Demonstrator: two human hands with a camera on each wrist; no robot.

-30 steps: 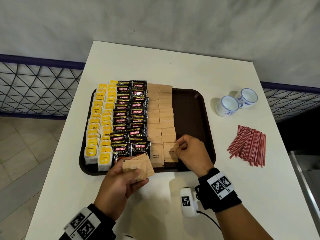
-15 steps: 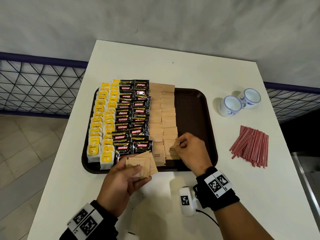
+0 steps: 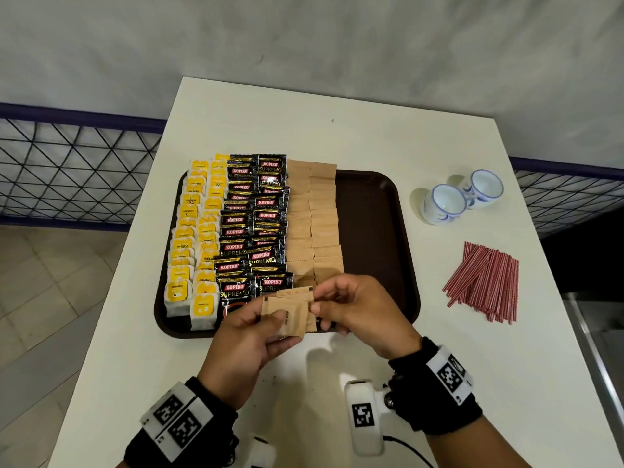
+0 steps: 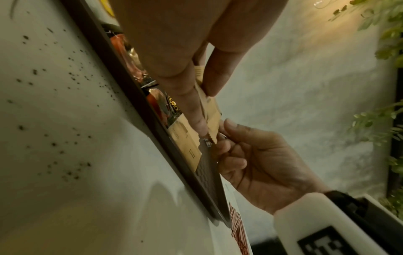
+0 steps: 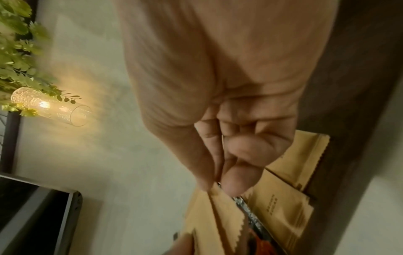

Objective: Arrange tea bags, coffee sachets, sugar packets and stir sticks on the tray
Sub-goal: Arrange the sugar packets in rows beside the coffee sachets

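Right fingers (image 3: 332, 293) pinch sugar packets (image 3: 290, 312) in left hand (image 3: 250, 336).

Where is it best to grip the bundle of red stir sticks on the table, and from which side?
Probably across the middle of the stir sticks, from above, thumb on one long side and fingers on the other. They lie flat in a loose fan on the table, so an end grip would likely scatter them.

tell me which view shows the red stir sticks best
The head view: the whole pile of stir sticks lies on the white table, right of the tray. The left wrist view catches only a sliver of them past the tray's corner. The right wrist view shows none.
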